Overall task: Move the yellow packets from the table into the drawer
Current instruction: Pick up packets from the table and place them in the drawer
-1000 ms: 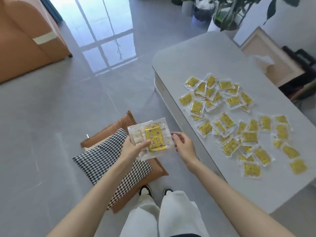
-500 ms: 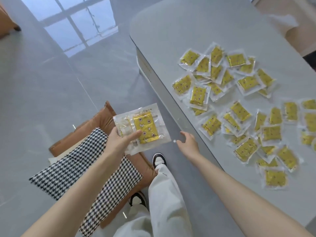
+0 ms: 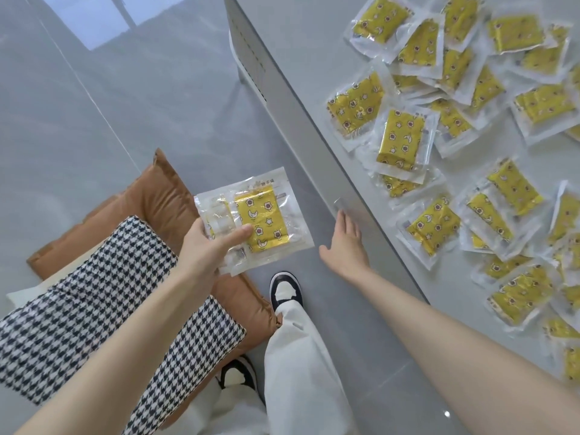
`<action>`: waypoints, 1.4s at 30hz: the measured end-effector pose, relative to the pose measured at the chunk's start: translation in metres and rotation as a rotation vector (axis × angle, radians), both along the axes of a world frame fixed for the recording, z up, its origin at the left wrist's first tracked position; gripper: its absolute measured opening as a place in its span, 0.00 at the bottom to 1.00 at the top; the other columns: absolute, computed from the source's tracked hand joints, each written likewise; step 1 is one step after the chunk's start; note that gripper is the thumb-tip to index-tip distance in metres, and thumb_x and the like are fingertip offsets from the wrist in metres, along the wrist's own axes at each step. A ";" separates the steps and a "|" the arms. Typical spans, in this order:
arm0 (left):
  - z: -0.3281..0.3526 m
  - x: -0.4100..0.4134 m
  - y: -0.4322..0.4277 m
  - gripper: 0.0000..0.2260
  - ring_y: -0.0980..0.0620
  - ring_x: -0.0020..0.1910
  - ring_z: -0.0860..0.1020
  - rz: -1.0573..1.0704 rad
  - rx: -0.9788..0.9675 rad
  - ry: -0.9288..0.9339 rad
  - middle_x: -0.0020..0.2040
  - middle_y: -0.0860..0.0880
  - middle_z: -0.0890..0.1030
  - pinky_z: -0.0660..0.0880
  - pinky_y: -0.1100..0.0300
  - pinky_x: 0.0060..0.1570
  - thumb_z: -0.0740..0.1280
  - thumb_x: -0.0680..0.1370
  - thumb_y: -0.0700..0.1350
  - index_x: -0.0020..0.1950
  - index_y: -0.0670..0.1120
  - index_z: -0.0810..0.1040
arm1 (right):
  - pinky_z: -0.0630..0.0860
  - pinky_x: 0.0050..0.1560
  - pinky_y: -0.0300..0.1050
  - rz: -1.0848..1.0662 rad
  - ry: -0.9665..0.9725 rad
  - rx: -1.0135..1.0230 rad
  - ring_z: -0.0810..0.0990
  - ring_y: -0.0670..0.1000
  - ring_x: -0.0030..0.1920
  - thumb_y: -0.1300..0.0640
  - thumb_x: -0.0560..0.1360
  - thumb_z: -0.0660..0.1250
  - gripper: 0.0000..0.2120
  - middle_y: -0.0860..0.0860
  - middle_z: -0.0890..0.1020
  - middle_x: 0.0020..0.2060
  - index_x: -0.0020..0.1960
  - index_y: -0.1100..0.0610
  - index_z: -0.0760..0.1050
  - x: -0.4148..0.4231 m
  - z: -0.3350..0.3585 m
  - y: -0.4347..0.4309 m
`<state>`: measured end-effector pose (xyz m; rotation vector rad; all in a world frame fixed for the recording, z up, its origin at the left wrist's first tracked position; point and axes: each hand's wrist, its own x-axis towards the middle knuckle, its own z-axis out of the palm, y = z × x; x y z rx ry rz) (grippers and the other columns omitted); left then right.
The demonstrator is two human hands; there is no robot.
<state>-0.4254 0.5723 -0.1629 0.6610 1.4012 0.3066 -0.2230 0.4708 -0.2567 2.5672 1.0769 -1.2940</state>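
Pinching a small stack of clear-plastic packets (image 3: 260,221) w/ yellow star-print contents, left hand (image 3: 204,249) has thumb on top, beside grey table (image 3: 298,42). Right hand (image 3: 345,243): fingers straight, slightly apart, tips just beside small clear handle (image 3: 337,203) on table's side. More yellow packets (image 3: 401,139) scattered on tabletop.

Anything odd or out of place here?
Nothing damaged or spilled. The loose packets lie on the table in an overlapping heap, many askew. Two cushions sit stacked on the floor. The left hand grips a stack; the right hand is open near the table edge.
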 end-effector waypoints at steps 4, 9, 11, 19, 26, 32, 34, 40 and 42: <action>-0.011 0.004 0.000 0.33 0.46 0.52 0.83 -0.004 -0.005 0.000 0.55 0.46 0.83 0.77 0.45 0.56 0.76 0.61 0.44 0.65 0.43 0.72 | 0.51 0.75 0.48 0.046 -0.035 0.022 0.46 0.57 0.77 0.55 0.74 0.64 0.44 0.55 0.47 0.77 0.78 0.63 0.39 -0.004 -0.002 -0.001; -0.003 -0.006 -0.003 0.32 0.47 0.52 0.83 0.004 0.002 -0.013 0.55 0.46 0.83 0.78 0.47 0.55 0.76 0.61 0.44 0.64 0.43 0.72 | 0.50 0.75 0.49 0.120 0.020 -0.036 0.44 0.56 0.77 0.54 0.73 0.64 0.46 0.54 0.45 0.78 0.78 0.63 0.38 -0.021 0.008 -0.005; 0.002 -0.012 -0.004 0.32 0.47 0.52 0.83 -0.007 0.014 -0.029 0.55 0.46 0.83 0.78 0.47 0.55 0.76 0.62 0.43 0.64 0.43 0.72 | 0.49 0.75 0.49 0.146 0.058 -0.052 0.43 0.55 0.78 0.54 0.72 0.64 0.46 0.53 0.44 0.78 0.78 0.62 0.37 -0.030 0.011 -0.008; 0.015 -0.062 -0.019 0.31 0.47 0.53 0.83 -0.002 0.046 -0.044 0.55 0.46 0.83 0.78 0.45 0.55 0.75 0.63 0.42 0.65 0.43 0.71 | 0.46 0.76 0.50 0.215 0.157 -0.066 0.39 0.54 0.78 0.55 0.71 0.63 0.45 0.53 0.40 0.78 0.78 0.61 0.40 -0.097 0.013 -0.023; 0.025 -0.109 -0.035 0.30 0.48 0.50 0.84 -0.001 0.066 -0.005 0.53 0.46 0.84 0.79 0.49 0.52 0.74 0.63 0.41 0.63 0.43 0.72 | 0.47 0.75 0.51 0.224 0.227 -0.039 0.39 0.54 0.78 0.51 0.73 0.66 0.39 0.55 0.37 0.77 0.77 0.63 0.51 -0.150 0.006 -0.033; 0.036 -0.129 -0.040 0.25 0.48 0.52 0.83 -0.032 0.077 0.036 0.54 0.47 0.83 0.77 0.46 0.56 0.73 0.68 0.38 0.63 0.43 0.72 | 0.67 0.65 0.47 0.057 0.387 0.139 0.68 0.49 0.69 0.58 0.77 0.61 0.31 0.49 0.54 0.77 0.78 0.56 0.55 -0.179 0.026 -0.045; 0.042 -0.126 -0.038 0.24 0.48 0.52 0.83 -0.044 0.092 0.052 0.54 0.47 0.83 0.77 0.45 0.57 0.73 0.68 0.38 0.63 0.44 0.72 | 0.68 0.66 0.46 -0.135 0.421 0.265 0.72 0.48 0.66 0.59 0.79 0.60 0.22 0.49 0.69 0.69 0.72 0.56 0.67 -0.179 0.042 -0.047; 0.058 -0.085 -0.033 0.31 0.48 0.53 0.82 -0.263 0.151 0.109 0.55 0.48 0.82 0.76 0.44 0.58 0.76 0.63 0.45 0.63 0.45 0.71 | 0.80 0.50 0.45 -1.011 0.783 0.554 0.83 0.50 0.46 0.52 0.83 0.56 0.12 0.53 0.83 0.51 0.52 0.52 0.78 -0.143 0.102 -0.053; 0.059 -0.062 -0.036 0.28 0.49 0.52 0.82 -0.365 0.194 0.140 0.55 0.48 0.81 0.77 0.45 0.58 0.76 0.66 0.42 0.63 0.46 0.70 | 0.79 0.49 0.44 -1.058 0.876 0.559 0.83 0.49 0.47 0.44 0.81 0.55 0.17 0.52 0.84 0.51 0.54 0.51 0.79 -0.125 0.112 -0.059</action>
